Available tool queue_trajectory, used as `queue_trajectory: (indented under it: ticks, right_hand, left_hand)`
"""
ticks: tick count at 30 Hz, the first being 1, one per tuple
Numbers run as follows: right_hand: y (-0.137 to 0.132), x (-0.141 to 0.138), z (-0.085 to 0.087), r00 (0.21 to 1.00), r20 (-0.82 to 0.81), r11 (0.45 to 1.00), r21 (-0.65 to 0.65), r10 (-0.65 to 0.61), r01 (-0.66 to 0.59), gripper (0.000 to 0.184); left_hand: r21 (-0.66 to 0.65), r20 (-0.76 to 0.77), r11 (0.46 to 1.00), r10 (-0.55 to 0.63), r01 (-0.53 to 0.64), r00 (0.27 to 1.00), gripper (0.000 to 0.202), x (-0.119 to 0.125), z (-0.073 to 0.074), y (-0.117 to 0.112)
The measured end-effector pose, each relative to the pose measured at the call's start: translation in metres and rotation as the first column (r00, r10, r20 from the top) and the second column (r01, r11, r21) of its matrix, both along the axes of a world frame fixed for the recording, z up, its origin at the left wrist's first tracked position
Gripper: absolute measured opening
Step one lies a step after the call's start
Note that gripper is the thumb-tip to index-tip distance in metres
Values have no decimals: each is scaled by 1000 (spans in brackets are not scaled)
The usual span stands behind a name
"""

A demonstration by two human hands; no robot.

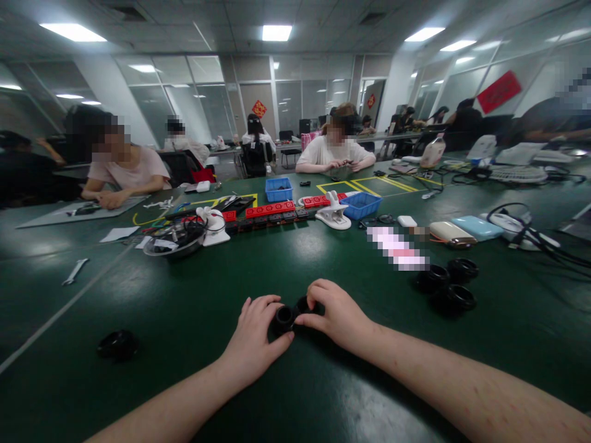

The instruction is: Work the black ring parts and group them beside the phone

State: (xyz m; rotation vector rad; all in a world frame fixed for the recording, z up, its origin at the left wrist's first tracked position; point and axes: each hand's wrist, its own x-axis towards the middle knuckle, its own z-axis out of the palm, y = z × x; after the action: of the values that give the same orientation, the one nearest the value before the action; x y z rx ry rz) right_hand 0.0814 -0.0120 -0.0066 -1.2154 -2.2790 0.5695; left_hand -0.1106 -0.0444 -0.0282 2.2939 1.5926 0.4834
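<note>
My left hand [256, 332] is closed around a short black tubular part [285, 316], thumb on its near side and fingers on its far side. The round opening of that part faces up toward me. Just right of it, my right hand [339, 315] pinches a second black hollow part [303, 306] between thumb and bent fingers. The two parts are close together at the table surface; whether they touch, I cannot tell. Much of the second part is hidden by my right fingers. A similar black part [118, 344] lies alone at the left.
Several black hollow parts [455, 298] cluster at the right. A metal bowl [178, 249] of cables, a white clip stand [333, 215], blue bins [278, 190] and a red-black strip [270, 210] stand ahead. A wrench [75, 271] lies left on the green table [221, 406]. Other people sit opposite.
</note>
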Motion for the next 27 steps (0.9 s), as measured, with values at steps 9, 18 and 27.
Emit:
queue_trajectory:
  ticks: [9,18,27]
  right_hand:
    - [-4,-1,-2,990,139,1000,-2,-15,16,19]
    - [-9,-4,-4,982,186,1000,20,-10,7,32]
    - [-14,-4,2,991,88,989,97,98,-107,33]
  left_hand:
    - [-2,52,1000,-4,4,999,27,0,0,0]
    - [21,56,999,-40,38,998,34,0,-2,0]
    - [17,71,998,-63,62,995,31,1,-1,0]
